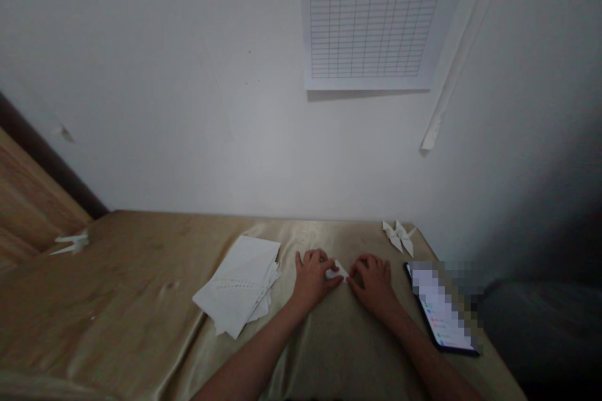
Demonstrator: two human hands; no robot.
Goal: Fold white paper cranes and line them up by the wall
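Note:
A small piece of folded white paper [339, 270] lies on the cloth-covered table between my two hands. My left hand [311, 279] has its thumb and index finger closed on the left part of the paper, and the other fingers are curled above. On the opposite side, my right hand [375, 283] pinches the paper's pointed right corner with thumb and forefinger. Part of the paper is hidden by the fingers, so its full shape does not show. Left of my left arm is a loose stack of white paper sheets [235, 285], the top one with a dotted line of marks.
Folded paper figures [399, 238] sit at the table's back right. A phone [442, 316] with a lit screen lies by the right edge. Another folded paper piece [71, 242] is at far left. Behind the table [126, 301] rises a white wall with a printed chart [369, 31].

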